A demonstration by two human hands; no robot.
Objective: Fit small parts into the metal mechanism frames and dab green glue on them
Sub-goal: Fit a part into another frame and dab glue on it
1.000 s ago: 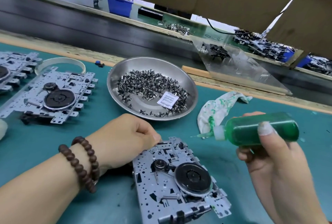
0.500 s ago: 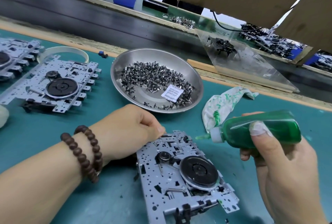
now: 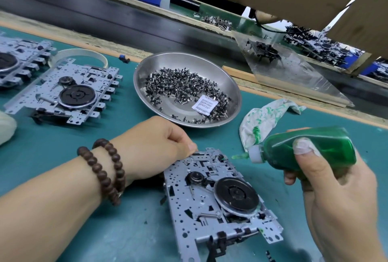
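Note:
A metal mechanism frame (image 3: 212, 205) with a black flywheel lies on the teal mat in front of me. My left hand (image 3: 155, 146), a bead bracelet on its wrist, pinches the frame's far-left corner. My right hand (image 3: 336, 194) grips a green glue bottle (image 3: 310, 148) lying sideways, thumb on top. Its green-stained nozzle points left, close to the frame's far-right corner, where a small green dab shows. A steel bowl (image 3: 231, 85) behind holds several small dark parts and a white desiccant packet.
Two more frames (image 3: 69, 91) lie at the left beside a roll of tape (image 3: 81, 53). A green-stained rag (image 3: 266, 116) sits right of the bowl. A dark conveyor belt (image 3: 105, 20) runs behind a wooden edge, with a clear plastic guard (image 3: 294, 72) at the right.
The glue bottle's nozzle has dropped and moved left toward the frame's far-right corner. My left hand stays on the frame's far-left corner. The view has shifted slightly.

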